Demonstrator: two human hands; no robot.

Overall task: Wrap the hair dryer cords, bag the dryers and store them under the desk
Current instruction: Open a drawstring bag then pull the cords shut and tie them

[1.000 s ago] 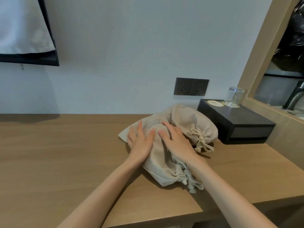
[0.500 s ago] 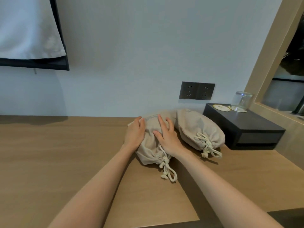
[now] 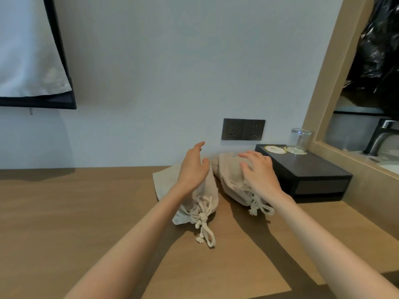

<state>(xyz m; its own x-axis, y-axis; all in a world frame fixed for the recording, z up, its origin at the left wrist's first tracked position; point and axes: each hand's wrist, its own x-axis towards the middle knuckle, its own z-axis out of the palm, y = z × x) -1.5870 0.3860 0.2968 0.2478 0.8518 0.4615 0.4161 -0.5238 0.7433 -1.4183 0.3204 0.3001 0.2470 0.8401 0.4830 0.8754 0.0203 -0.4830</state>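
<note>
Wooden surface (image 3: pixel 86 212) carrying two tied drawstring bags, knots toward the viewer. The left bag (image 3: pixel 205 195) lies beneath the left hand (image 3: pixel 194 167), its fingers straight and close together, gripping nothing; contact unclear. The right bag (image 3: pixel 231 180) lies under the right hand (image 3: pixel 259 171), its fingers spread and relaxed on the cloth. Just right of these fingers stands a black box (image 3: pixel 306 171) with a glass (image 3: pixel 299 140). Beyond both hands' fingers is a wall socket (image 3: pixel 243 129).

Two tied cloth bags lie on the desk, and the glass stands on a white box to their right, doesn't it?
Not quite: in the head view the box under the glass is black, not white. The rest holds: the left bag and the right bag lie tied on the desk.
</note>
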